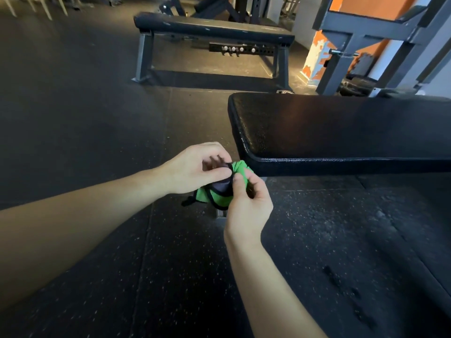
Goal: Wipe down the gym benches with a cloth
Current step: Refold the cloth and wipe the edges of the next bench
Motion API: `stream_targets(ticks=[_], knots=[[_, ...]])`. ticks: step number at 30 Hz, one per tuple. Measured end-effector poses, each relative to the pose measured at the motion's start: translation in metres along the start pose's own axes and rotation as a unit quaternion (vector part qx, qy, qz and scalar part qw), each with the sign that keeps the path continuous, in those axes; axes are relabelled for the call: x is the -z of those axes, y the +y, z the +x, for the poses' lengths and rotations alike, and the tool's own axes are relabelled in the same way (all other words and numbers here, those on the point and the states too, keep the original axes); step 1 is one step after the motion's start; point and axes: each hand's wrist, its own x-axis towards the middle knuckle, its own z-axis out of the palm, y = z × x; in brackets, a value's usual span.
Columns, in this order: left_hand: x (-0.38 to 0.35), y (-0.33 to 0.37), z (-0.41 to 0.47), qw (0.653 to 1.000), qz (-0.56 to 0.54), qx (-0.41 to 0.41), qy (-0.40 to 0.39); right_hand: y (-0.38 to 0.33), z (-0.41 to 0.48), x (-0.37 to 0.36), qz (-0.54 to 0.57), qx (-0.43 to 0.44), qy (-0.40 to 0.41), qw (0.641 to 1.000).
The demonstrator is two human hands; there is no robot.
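Note:
A bunched green cloth (217, 197) with dark grey patches and black edging hangs between both hands, just left of the near bench's corner. My left hand (195, 167) pinches its top edge with curled fingers. My right hand (247, 201) grips the cloth from the right side. The near bench (341, 128) has a black padded top and fills the right of the view. A second flat bench (212, 29) with a dark pad and grey steel legs stands farther back.
Black speckled rubber flooring (97, 118) spreads out to the left and below. A grey steel rack frame (380, 37) stands at the upper right in front of an orange wall. More machine frames stand behind the far bench.

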Motion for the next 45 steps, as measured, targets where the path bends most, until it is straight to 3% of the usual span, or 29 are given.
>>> stream_targets(ticks=[3,7,13,16,19,22,24,38,45], knots=[[0.006,0.002,-0.002,0.998,-0.041,0.048,-0.026,-0.010,-0.005,-0.004,0.031,-0.031,-0.045,0.998],[0.009,-0.001,-0.002,0.994,-0.056,0.087,0.029,-0.021,-0.012,-0.010,0.035,-0.047,-0.047,0.997],[0.011,-0.008,0.015,0.965,-0.080,0.175,0.175,-0.059,0.009,-0.012,-0.091,0.173,-0.046,0.980],[-0.012,0.004,0.023,0.945,-0.121,0.210,0.218,-0.084,0.052,-0.014,-0.261,0.257,-0.082,0.927],[-0.044,0.017,0.033,0.938,-0.149,0.210,0.232,-0.095,0.098,-0.015,-0.434,0.253,-0.148,0.852],[-0.065,0.032,0.042,0.897,-0.242,0.208,0.308,-0.093,0.121,-0.004,-0.524,0.242,-0.224,0.785],[-0.076,0.039,0.039,0.869,-0.276,0.218,0.347,-0.091,0.125,0.005,-0.535,0.263,-0.248,0.764],[-0.138,0.054,0.025,0.826,-0.247,0.181,0.473,-0.087,0.132,0.022,-0.498,0.311,-0.302,0.751],[-0.137,0.036,0.028,0.836,-0.237,0.127,0.479,-0.087,0.133,0.023,-0.488,0.309,-0.312,0.754]])
